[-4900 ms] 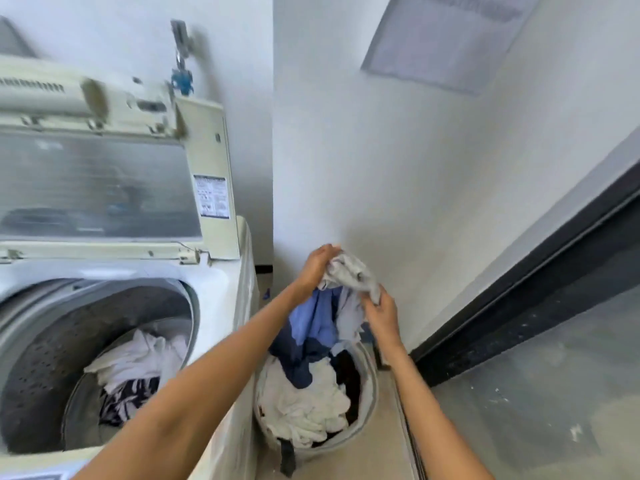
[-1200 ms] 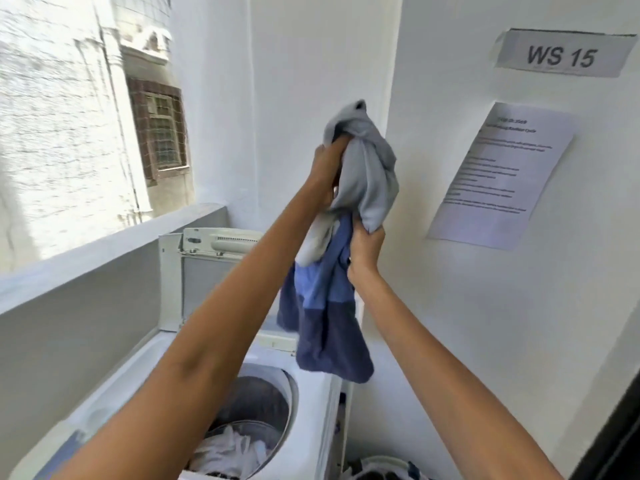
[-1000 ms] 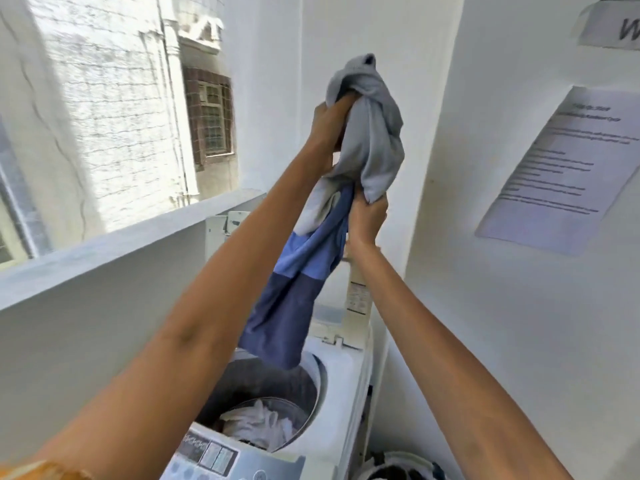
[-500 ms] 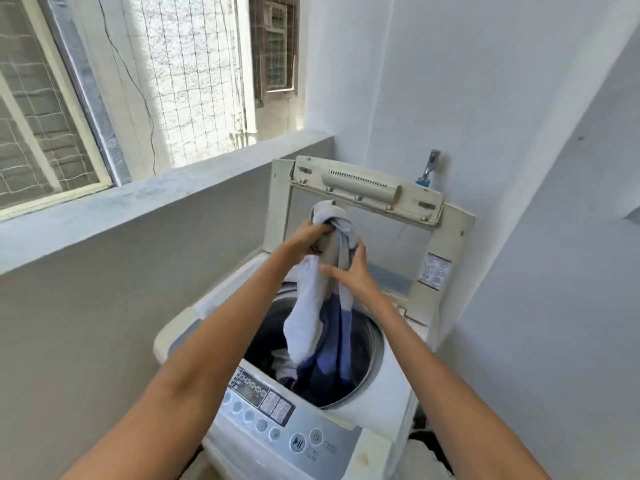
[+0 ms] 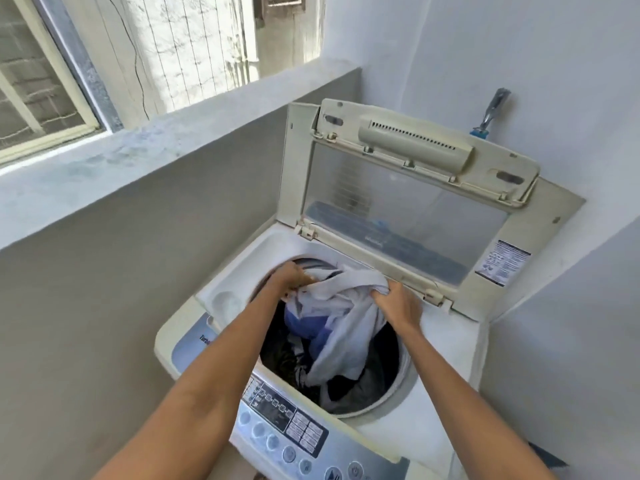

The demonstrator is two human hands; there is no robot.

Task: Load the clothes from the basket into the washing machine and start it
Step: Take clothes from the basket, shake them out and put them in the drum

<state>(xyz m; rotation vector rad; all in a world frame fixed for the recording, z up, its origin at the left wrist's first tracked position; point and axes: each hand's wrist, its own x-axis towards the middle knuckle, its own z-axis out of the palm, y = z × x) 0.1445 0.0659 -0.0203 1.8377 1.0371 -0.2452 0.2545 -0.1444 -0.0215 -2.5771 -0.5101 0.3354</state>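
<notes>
A white top-loading washing machine [image 5: 446, 344] stands below me with its lid [image 5: 408, 209] raised. Over the round drum opening, my left hand [image 5: 289, 277] and my right hand [image 5: 398, 304] both grip the top of a grey and blue garment [image 5: 341, 320]. The garment hangs down into the drum, where dark and white clothes [image 5: 291, 358] lie. The basket is out of view.
A grey control panel [image 5: 294, 434] with round buttons runs along the machine's front edge. A concrete ledge [image 5: 138, 147] under a window runs along the left. White walls close in behind and to the right, with a tap [image 5: 491, 112] above the lid.
Both hands have come down from above the lid to the drum's rim, lowering the garment further into the drum. My view has tilted down and closer to the machine.
</notes>
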